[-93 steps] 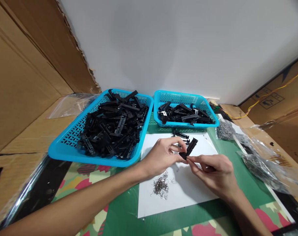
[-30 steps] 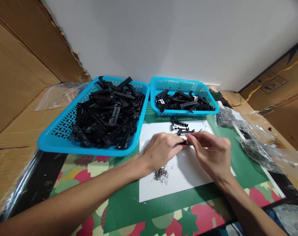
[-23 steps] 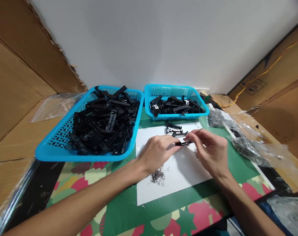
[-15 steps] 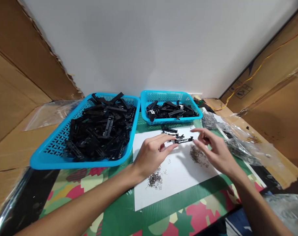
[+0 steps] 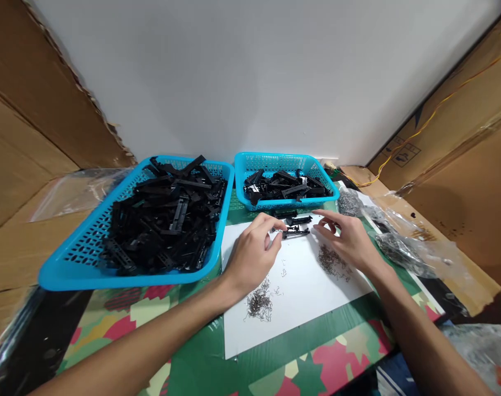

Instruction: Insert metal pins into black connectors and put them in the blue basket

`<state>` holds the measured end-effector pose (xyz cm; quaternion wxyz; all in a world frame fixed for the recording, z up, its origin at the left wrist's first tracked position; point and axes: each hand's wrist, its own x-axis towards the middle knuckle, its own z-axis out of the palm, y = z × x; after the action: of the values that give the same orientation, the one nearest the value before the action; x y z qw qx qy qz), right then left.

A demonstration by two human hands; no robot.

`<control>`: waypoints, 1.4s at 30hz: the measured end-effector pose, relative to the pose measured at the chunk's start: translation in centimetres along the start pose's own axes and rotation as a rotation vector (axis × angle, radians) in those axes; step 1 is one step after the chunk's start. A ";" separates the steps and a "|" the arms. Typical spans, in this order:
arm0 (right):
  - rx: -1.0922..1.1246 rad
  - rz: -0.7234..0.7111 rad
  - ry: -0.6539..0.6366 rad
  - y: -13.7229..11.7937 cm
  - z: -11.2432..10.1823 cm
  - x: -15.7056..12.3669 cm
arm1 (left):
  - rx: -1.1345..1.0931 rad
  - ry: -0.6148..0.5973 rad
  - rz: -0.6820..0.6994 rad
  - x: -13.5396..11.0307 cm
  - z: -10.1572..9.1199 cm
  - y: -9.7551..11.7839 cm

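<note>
Left hand (image 5: 252, 253) has fingertips slightly parted at the black parts (image 5: 298, 232) on the white sheet (image 5: 300, 289); its grip I cannot tell. Right hand (image 5: 349, 241), open, holds nothing. Large basket (image 5: 130, 282) is heaped with similar pieces, small basket (image 5: 332, 193) less; wire piles (image 5: 259, 304) lie nearer.

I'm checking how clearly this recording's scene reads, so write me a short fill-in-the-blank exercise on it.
The larger basket stands to the ____ of the smaller basket.
Both baskets are coloured ____.
Two piles of small metal pieces lie on a ____ sheet.
The parts between the left hand and right hand are ____.
Missing words: left; blue; white; black.
</note>
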<state>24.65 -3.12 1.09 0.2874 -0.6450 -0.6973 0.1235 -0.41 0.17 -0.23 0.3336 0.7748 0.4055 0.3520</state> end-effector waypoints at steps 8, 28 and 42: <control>0.042 0.182 -0.096 2.5 -3.5 -7.4 | 0.283 -0.097 0.267 -1.1 0.1 2.2; 0.129 0.237 -0.133 3.5 -3.6 -9.8 | 1.267 -0.228 -0.367 5.1 -17.5 -1.6; 0.191 0.301 -0.160 2.8 -4.3 -9.4 | 1.080 -0.053 -0.217 5.3 -17.7 5.8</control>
<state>29.42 -12.69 0.71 0.2693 -0.6997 -0.5987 0.2817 -10.31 6.27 15.28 -0.0668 0.7982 0.5974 0.0379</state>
